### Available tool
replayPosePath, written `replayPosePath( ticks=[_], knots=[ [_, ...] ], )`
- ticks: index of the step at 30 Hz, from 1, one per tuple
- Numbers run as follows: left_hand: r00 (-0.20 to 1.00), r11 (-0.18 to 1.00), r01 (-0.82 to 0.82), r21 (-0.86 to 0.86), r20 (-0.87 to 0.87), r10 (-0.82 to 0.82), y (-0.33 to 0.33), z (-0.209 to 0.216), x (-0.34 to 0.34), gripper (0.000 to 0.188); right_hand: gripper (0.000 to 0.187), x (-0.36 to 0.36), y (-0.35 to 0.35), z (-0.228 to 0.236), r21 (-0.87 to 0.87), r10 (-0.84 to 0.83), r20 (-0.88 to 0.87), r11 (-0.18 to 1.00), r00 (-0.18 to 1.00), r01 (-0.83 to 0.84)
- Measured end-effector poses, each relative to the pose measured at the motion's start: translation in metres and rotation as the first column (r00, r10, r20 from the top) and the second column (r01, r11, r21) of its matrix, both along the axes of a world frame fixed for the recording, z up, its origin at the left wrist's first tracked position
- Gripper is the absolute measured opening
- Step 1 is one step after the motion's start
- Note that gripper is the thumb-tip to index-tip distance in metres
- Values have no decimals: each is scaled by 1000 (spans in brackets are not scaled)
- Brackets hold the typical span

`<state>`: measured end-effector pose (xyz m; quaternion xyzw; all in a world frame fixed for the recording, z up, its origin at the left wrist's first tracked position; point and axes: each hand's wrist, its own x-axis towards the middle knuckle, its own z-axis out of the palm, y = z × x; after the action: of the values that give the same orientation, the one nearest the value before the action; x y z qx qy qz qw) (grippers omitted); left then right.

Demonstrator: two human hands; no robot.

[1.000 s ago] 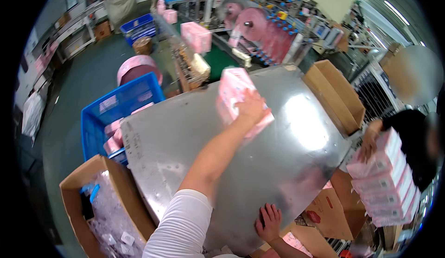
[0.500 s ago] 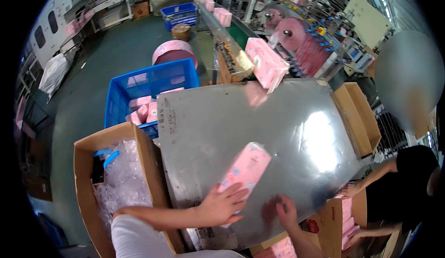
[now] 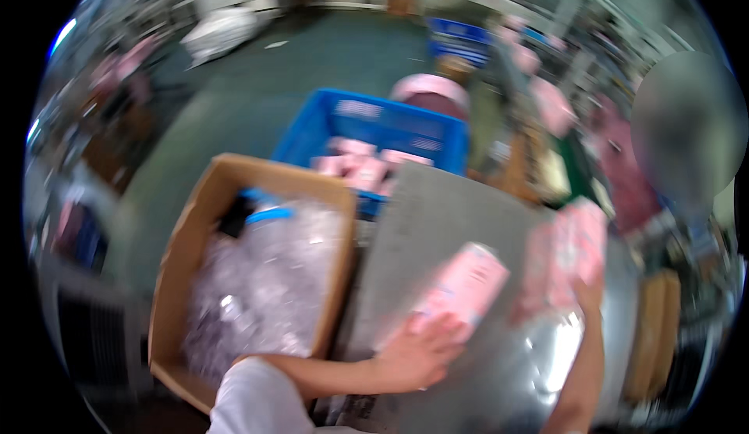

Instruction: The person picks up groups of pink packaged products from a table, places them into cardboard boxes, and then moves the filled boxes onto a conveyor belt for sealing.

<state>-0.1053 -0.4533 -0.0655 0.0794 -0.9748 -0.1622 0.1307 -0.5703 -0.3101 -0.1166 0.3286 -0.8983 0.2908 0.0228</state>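
Observation:
My left hand (image 3: 417, 352) lies over the lower end of a pink tissue pack (image 3: 468, 276) on the grey metal table (image 3: 456, 204), its fingers curled across the wrapper. The pack slants away to the right. Further right, my right hand (image 3: 589, 292) grips the near end of a second pink tissue pack (image 3: 579, 239), which is tilted above the metal top with its reflection beside it. Motion smears the fingers there, and part of that hand is hidden by the pack.
Left of the table stands a cardboard box (image 3: 175, 293) full of clear plastic film, with blue strips on top. Behind it is a blue crate (image 3: 292, 141) holding several pink packs. A round pink-sided container (image 3: 429, 85) and a conveyor with machinery lie beyond. Another carton (image 3: 654, 332) stands at right.
The view has swung left. My right hand has gone from the table's near edge to the pack at the conveyor's end and taken hold of it. My left hand stays on its pack.

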Motion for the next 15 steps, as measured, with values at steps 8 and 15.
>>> replayPosePath(
  ticks=[8,15],
  knots=[
    [999,959,-25,283,-25,34,19,-11,3,52,95,148,48,11,225,144,120,960,982,-168],
    [989,987,-148,67,35,146,-34,-2,-26,70,92,327,-4,52,-217,391,742,909,545,-357]
  ],
)
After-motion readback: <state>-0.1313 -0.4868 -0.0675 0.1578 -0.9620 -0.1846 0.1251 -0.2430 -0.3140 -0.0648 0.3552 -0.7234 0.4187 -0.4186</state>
